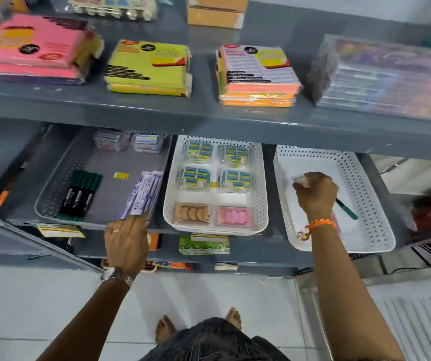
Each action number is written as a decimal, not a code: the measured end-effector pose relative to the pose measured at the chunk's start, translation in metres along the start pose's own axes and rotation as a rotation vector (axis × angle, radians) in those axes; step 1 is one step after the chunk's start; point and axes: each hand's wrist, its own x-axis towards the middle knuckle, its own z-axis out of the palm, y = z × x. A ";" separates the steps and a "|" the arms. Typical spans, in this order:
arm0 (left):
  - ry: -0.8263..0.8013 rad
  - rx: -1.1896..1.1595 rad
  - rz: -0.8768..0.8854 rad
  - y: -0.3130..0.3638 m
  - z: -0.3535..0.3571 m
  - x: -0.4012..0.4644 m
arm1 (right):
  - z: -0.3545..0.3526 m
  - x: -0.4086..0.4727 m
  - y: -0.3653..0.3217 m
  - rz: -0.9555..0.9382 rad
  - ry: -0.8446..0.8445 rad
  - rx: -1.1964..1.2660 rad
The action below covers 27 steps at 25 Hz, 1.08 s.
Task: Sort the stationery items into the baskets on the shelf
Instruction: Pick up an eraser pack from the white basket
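Three baskets stand on the lower shelf. The grey basket (52,194) on the left holds black markers (81,194), small clear boxes and purple-white pen packs (145,194). My left hand (127,241) rests on the near end of those pen packs at the basket's front rim. The middle white basket (261,183) holds packs of erasers (200,175) and pink and tan items. My right hand (314,192) is inside the right white basket (370,194), closed around a small pale, blurred item. A green pen (347,209) lies in that basket under my hand.
The upper shelf (157,105) carries stacks of pink, yellow and orange sticky-note packs and a clear box of coloured items at the right. More goods sit on the shelf below the baskets. White floor tiles and my bare feet are underneath.
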 end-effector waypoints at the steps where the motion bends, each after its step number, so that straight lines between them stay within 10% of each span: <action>1: 0.024 0.004 -0.003 -0.001 0.002 0.000 | 0.002 0.006 0.011 0.010 -0.028 -0.117; 6: 0.074 0.015 -0.017 -0.001 0.009 -0.001 | 0.020 0.024 0.049 0.119 -0.214 -0.357; 18: 0.059 0.036 0.007 -0.003 0.011 -0.001 | 0.002 0.016 0.054 0.011 -0.022 -0.229; 23: 0.064 0.024 0.003 -0.002 0.012 -0.002 | -0.020 -0.002 0.016 -0.044 0.019 0.184; 27: 0.070 0.023 0.005 0.000 0.009 -0.001 | -0.009 -0.040 -0.046 -0.202 -0.293 0.488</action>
